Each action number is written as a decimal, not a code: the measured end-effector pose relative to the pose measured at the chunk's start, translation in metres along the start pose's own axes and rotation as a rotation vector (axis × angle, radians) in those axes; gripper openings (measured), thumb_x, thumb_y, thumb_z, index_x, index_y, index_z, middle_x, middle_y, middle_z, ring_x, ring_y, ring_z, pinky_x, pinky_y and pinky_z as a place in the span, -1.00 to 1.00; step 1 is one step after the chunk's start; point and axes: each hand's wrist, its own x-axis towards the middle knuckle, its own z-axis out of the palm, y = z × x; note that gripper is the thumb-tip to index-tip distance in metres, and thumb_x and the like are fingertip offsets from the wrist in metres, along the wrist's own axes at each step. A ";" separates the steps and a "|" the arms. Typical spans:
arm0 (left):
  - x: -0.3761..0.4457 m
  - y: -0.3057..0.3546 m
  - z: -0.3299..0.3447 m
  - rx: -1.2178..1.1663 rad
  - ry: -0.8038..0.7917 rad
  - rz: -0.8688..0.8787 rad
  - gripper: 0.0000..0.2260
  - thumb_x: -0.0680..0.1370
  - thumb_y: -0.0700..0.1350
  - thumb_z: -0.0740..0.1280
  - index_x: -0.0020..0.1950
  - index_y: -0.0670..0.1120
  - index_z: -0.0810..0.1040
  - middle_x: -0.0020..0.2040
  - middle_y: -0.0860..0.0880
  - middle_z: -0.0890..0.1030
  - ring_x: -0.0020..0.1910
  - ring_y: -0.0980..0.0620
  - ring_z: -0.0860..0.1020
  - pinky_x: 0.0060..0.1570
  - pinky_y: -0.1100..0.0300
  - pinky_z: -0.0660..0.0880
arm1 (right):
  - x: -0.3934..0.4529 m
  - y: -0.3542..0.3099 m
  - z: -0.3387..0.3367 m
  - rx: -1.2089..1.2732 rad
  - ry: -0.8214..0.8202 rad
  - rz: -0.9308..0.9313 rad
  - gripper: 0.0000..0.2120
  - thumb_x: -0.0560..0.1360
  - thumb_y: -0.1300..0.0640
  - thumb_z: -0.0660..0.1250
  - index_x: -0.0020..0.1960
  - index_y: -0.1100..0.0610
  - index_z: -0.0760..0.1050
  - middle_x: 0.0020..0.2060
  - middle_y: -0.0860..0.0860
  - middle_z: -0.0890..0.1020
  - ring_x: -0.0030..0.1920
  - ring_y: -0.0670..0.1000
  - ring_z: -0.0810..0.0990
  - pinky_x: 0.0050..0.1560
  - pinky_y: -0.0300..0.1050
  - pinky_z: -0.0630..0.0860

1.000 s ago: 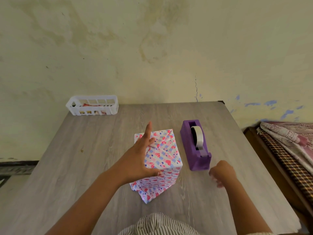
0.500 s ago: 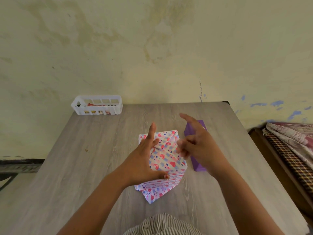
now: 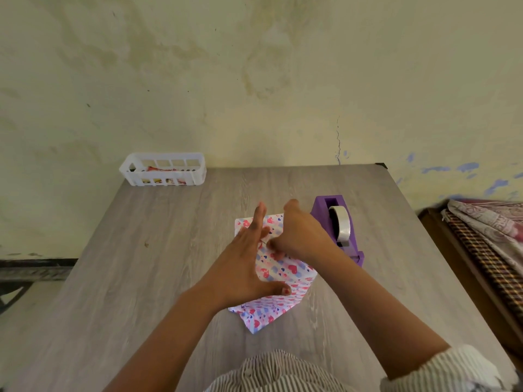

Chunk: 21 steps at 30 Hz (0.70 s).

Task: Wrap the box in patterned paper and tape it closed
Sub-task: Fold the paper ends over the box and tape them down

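The box (image 3: 285,271), wrapped in white paper with red and blue hearts, stands at the middle of the wooden table (image 3: 158,250). A loose flap of paper juts out at its near bottom corner. My left hand (image 3: 243,267) lies flat on the box's top with straight fingers, its thumb on the near edge. From the right, my right hand (image 3: 297,236) curls its fingers over the top. Its fingertips pinch a faint clear strip of tape against the folded paper beside my left index finger. The purple tape dispenser (image 3: 336,222) stands just right of the box.
A white slotted basket (image 3: 164,168) with some items sits at the table's far left corner against the wall. A bed with patterned cloth (image 3: 486,230) lies past the table's right edge. My striped sleeve (image 3: 441,369) shows at the bottom.
My right hand went from beside the dispenser's front, up over the dispenser, then down onto the box top beside my left hand. My left hand stayed flat on the box.
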 end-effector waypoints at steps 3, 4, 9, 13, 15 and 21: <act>-0.001 -0.001 0.001 0.083 -0.012 0.007 0.05 0.26 0.43 0.30 0.37 0.26 -0.45 0.55 0.14 -0.15 0.52 0.12 0.02 0.47 0.00 0.12 | 0.004 0.000 0.000 -0.059 -0.004 0.024 -0.37 0.39 0.06 0.47 0.30 0.16 0.20 -0.18 0.02 0.50 -0.16 0.04 0.56 -0.08 -0.03 0.60; 0.000 -0.003 0.002 0.152 -0.020 0.030 0.01 0.27 0.48 0.24 0.41 0.22 -0.40 0.53 0.15 -0.26 0.52 0.13 -0.07 0.49 0.02 0.04 | 0.003 0.002 0.001 -0.072 0.008 0.026 -0.38 0.40 0.02 0.45 0.30 0.16 0.21 -0.15 0.02 0.50 -0.15 0.05 0.55 -0.07 -0.02 0.60; 0.000 -0.001 0.010 0.463 -0.043 0.026 0.03 0.23 0.57 -0.11 0.53 -0.01 -0.24 0.45 0.11 -0.46 0.49 0.16 -0.18 0.46 0.16 -0.27 | -0.004 0.017 -0.002 -0.087 0.064 0.068 -0.36 0.40 -0.12 0.42 0.30 0.10 0.19 -0.09 -0.01 0.48 -0.12 0.02 0.51 -0.12 -0.05 0.53; -0.004 0.007 0.009 0.628 -0.052 -0.002 0.04 0.20 0.57 -0.25 0.50 -0.04 -0.33 0.47 0.04 -0.43 0.52 0.10 -0.12 0.43 -0.01 -0.37 | -0.012 0.026 -0.005 -0.146 0.061 0.088 -0.32 0.37 -0.14 0.45 0.31 0.10 0.20 0.05 0.02 0.56 -0.02 0.06 0.58 -0.08 -0.06 0.54; -0.002 0.010 0.007 0.695 -0.030 0.017 0.04 0.26 0.57 -0.25 0.54 -0.08 0.04 0.54 -0.07 -0.15 0.51 0.02 0.10 0.45 -0.12 -0.27 | -0.019 0.032 -0.006 -0.172 0.041 0.083 -0.32 0.36 -0.16 0.45 0.29 0.10 0.21 0.05 0.02 0.58 -0.04 0.05 0.59 -0.07 -0.07 0.57; 0.010 0.026 0.001 0.689 -0.030 -0.004 0.15 0.13 0.63 -0.16 0.52 -0.11 0.02 0.56 -0.06 -0.01 0.53 -0.02 -0.16 0.41 -0.16 -0.36 | -0.028 0.042 -0.003 0.000 -0.019 0.065 -0.36 0.39 -0.09 0.46 0.32 0.04 0.23 0.02 -0.01 0.54 -0.10 -0.04 0.50 -0.15 -0.20 0.46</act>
